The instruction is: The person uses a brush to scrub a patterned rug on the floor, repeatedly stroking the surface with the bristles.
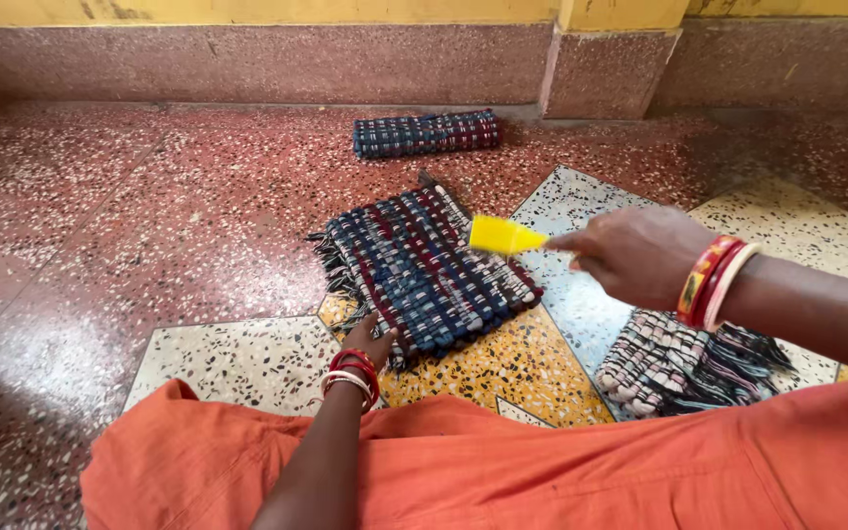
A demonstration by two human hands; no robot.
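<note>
— Floor: speckled red terrazzo, maroon skirting across the top of the frame?
— Yes. Left hand presses flat on the centre woven mat; right hand grips a yellow tool above it.

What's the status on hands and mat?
Left hand presses woven mat edge. Right hand holds yellow tool over it. Nothing in the way.

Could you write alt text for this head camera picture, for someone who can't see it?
A seated person's right hand holds a yellow tool over a blue and red woven mat on a speckled floor, while the left hand rests on the mat's near edge. Another mat lies by the wall, a paler one beside an orange-clad lap.
</note>
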